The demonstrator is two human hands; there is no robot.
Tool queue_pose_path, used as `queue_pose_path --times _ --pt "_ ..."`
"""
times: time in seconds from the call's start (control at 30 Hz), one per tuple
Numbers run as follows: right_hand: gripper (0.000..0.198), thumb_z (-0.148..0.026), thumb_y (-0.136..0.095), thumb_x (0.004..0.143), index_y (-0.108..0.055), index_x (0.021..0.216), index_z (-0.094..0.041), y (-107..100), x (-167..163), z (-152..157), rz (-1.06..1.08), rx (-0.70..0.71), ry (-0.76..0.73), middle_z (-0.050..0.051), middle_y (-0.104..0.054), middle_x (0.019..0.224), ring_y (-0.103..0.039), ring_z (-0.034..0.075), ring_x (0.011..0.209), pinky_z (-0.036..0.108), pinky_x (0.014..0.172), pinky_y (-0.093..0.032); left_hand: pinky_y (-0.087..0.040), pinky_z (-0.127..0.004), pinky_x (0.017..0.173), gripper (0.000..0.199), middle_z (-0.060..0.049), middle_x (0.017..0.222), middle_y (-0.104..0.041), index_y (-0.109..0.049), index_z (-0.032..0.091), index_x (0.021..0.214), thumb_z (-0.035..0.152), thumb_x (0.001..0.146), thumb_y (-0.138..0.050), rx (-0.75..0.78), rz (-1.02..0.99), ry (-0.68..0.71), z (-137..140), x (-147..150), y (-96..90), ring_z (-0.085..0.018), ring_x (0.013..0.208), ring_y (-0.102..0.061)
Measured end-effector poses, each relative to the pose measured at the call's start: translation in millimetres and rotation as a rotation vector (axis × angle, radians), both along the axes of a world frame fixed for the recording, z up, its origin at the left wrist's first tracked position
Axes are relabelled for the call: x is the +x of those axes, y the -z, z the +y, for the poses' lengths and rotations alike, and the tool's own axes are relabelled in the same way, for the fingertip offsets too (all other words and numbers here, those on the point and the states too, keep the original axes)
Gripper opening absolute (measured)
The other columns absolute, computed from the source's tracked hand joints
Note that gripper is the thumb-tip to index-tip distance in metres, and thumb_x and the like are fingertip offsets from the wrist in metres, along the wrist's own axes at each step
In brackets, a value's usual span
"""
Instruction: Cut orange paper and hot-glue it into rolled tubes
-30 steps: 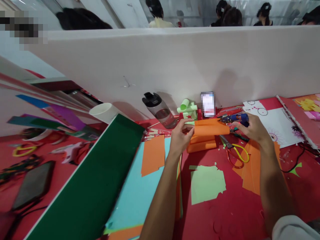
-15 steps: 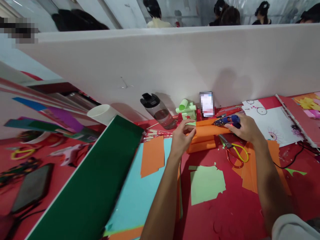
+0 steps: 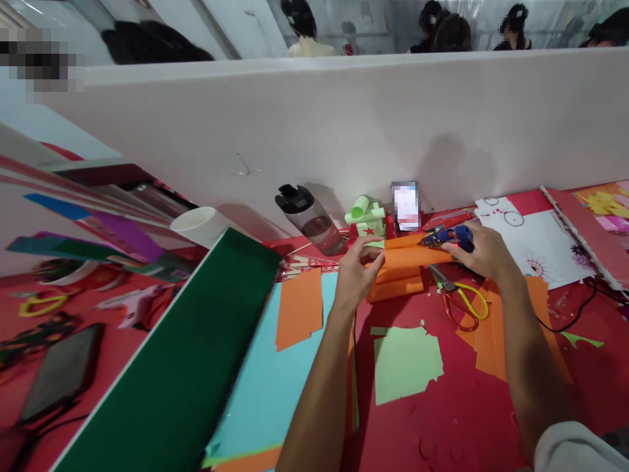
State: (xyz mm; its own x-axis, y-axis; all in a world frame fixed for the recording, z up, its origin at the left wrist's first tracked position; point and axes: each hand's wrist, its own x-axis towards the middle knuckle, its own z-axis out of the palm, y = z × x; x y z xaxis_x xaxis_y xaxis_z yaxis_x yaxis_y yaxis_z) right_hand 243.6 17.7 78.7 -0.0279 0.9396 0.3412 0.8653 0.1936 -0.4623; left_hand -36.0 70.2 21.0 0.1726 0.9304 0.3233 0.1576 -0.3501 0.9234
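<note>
My left hand (image 3: 360,270) pinches the left end of a folded orange paper (image 3: 405,263) between thumb and fingers. In my right hand (image 3: 484,250) is a dark blue hot glue gun (image 3: 446,236), its nozzle pointing left along the paper's upper edge. Whether the nozzle touches the paper I cannot tell. Another rolled or folded orange piece (image 3: 397,286) lies just below the held paper. Scissors (image 3: 464,301) with red and yellow handles rest below my right hand. Behind my left hand stand pale green paper rolls (image 3: 364,213).
A dark green board (image 3: 177,354) slants across the left, beside blue sheets (image 3: 275,393). A water bottle (image 3: 312,219) and a lit phone (image 3: 407,205) stand by the white partition (image 3: 275,118). Green paper (image 3: 409,364) and orange sheets (image 3: 491,341) lie on the red table.
</note>
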Motion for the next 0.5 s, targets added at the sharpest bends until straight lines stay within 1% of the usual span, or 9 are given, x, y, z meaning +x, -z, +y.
queue_pose_path --times 0.1,0.3,0.5 --pt "0.033 -0.056 -0.063 0.091 -0.061 0.089 -0.024 0.9 2.2 0.3 -0.008 -0.003 0.030 0.008 -0.072 0.089 -0.065 0.027 0.080 0.037 0.071 -0.044 -0.057 -0.028 0.074 0.031 -0.001 0.081 -0.074 -0.064 0.021 0.113 0.030 0.084 -0.071 0.000 0.000 -0.007 0.7 -0.5 1.0 -0.018 0.079 -0.074" --pt "0.038 -0.060 -0.061 0.090 -0.064 0.086 -0.023 4.5 27.0 -0.7 -0.022 0.005 0.126 0.008 -0.071 0.083 -0.064 0.027 0.079 0.037 0.072 -0.044 -0.056 -0.026 0.074 0.032 -0.002 0.081 -0.075 -0.064 0.020 0.113 0.027 0.083 -0.071 0.000 -0.014 -0.029 3.0 -3.4 2.1 -0.017 0.078 -0.072" --pt "0.036 -0.058 -0.063 0.090 -0.066 0.092 -0.022 4.1 23.0 -0.6 0.006 0.017 0.091 0.009 -0.072 0.088 -0.065 0.027 0.081 0.037 0.074 -0.045 -0.057 -0.027 0.075 0.032 -0.002 0.081 -0.074 -0.064 0.020 0.113 0.028 0.083 -0.071 0.001 -0.030 -0.025 4.0 -4.3 3.6 -0.017 0.080 -0.074"
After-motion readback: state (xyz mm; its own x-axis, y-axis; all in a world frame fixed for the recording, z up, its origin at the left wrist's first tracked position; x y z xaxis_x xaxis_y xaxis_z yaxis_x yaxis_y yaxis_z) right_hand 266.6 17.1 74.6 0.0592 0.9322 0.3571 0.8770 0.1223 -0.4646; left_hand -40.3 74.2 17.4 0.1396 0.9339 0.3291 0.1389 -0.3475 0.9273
